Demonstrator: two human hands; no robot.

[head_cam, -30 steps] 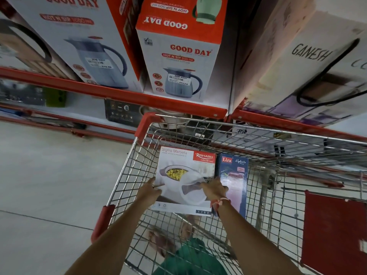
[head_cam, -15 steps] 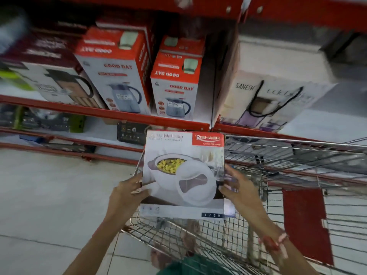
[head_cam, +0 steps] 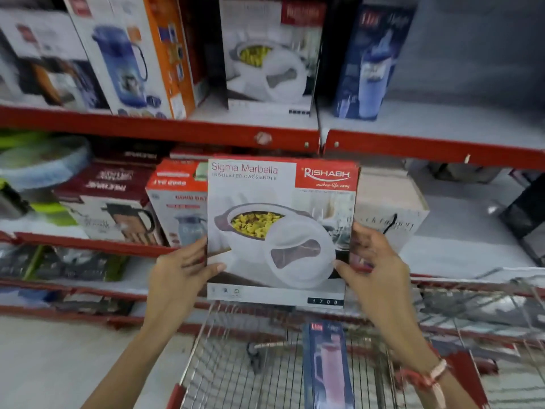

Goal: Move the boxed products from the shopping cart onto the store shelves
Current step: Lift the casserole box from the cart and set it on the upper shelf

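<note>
Bare forearms, with red and white thread bands (head_cam: 427,376) around the right wrist

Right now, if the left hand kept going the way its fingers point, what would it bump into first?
The left hand already presses the casserole box it holds. Beyond that, its fingers aim up and forward toward the red and white Good Day box on the middle shelf, probably the first thing met, though depth is hard to judge.

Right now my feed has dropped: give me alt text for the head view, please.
Both hands, left hand and right hand, hold a white Rishabh casserole box upright by its side edges above the shopping cart, facing red-edged store shelves. A matching casserole box stands on the upper shelf, and a blue bottle box stands in the cart.
</note>
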